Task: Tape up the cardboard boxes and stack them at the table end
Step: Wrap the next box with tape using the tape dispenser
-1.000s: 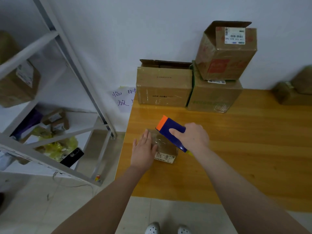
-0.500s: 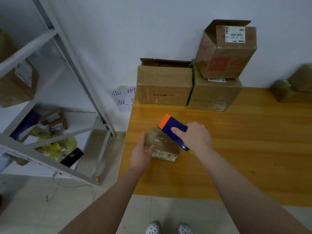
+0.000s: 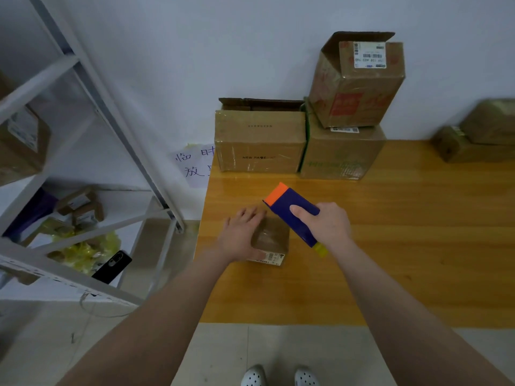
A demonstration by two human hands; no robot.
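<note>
At the near edge, beyond a pair of white shoes [image 3: 278,377] on the floor, two forearms reach over the wooden table [image 3: 404,260]. Near its left side sits the small box [image 3: 274,240], the only one of its size, with a label on its near face and a glossy sheen across its top that I take for tape, though blur leaves that unsure. The left hand [image 3: 241,238] lies on the left part of this box, fingers spread and fairly straight over the top, thumb along the near face, steadying it rather than lifting. Just right of it, the right hand [image 3: 330,227] is wrapped round the one tape dispenser [image 3: 292,211] (blue body, orange tip, yellow end), held tilted over the box's far right corner; whether it touches the cardboard I cannot tell. By my reading this box is at or near the end of its taping and has yet to join the stack. At the far end, against the wall, stand three boxes: a low wide box [image 3: 259,143] on the left, a squarer box [image 3: 341,154] touching its right side, and a tilted box [image 3: 359,84] on top of that. The wide and tilted ones show raised flaps, so they may want sealing. Two more brown boxes [image 3: 476,140] sit at the far right, making six in all. A shelving rack [image 3: 117,121] stands left of the table.
</note>
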